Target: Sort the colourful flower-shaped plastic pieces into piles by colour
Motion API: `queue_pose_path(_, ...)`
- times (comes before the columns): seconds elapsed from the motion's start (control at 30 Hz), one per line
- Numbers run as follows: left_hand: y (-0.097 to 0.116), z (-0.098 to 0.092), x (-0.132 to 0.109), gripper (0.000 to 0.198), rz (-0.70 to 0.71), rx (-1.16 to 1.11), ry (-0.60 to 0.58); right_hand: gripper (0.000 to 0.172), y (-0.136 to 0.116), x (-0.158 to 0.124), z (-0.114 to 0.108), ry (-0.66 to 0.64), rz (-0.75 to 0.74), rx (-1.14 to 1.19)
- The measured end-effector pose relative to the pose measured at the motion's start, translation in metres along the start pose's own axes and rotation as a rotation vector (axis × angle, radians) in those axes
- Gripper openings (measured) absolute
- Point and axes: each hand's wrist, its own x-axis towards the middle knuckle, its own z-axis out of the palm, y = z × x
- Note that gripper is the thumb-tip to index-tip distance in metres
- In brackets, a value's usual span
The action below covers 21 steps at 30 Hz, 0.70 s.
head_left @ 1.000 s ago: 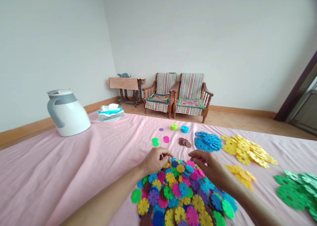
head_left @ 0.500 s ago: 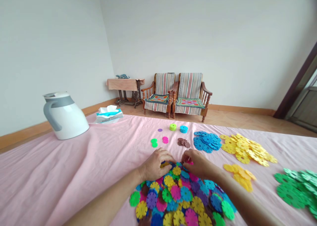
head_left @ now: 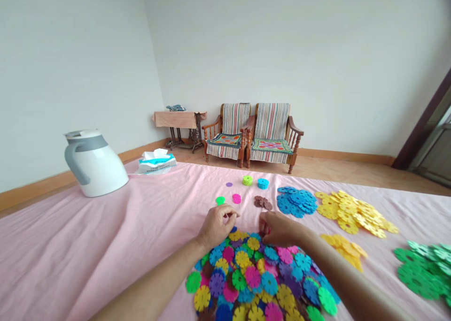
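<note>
A heap of mixed-colour plastic snowflake discs lies on the pink cloth right in front of me. My left hand is over the heap's far left edge, thumb and fingertips pinched together; whatever they hold is hidden. Across from it, my right hand is curled at the far right edge, with a bit of a pink disc showing between its fingers. Beyond the hands lie a green disc, a pink disc, a purple disc and a small brown pile.
Lime discs and light-blue discs stand stacked farther back. Sorted piles of blue discs, yellow discs and green discs spread rightward. At left are a white jug and a tissue pack.
My left hand has lifted off the heap's far edge and moved slightly away from me, its fingers closing together. One of two green discs no longer shows near it. My right hand stays near its place.
</note>
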Motion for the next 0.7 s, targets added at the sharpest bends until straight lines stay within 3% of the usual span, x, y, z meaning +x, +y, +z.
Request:
queue_pose_path(0.13, -0.009, 0.001, 0.002, 0.019, -0.069, -0.017, 0.104, 0.017, 0.002, 0.003, 0.000, -0.002, 0.020, -0.017)
queue_pose_path(0.4, -0.013, 0.000, 0.004, 0.019, -0.139, -0.028, 0.149, 0.014, 0.006, 0.001, 0.004, 0.102, 0.037, 0.037)
queue_pose_path(0.7, -0.016, -0.001, 0.005, 0.019, -0.169, -0.032, 0.197, 0.004, 0.036, 0.031, 0.002, 0.411, 0.291, 0.102)
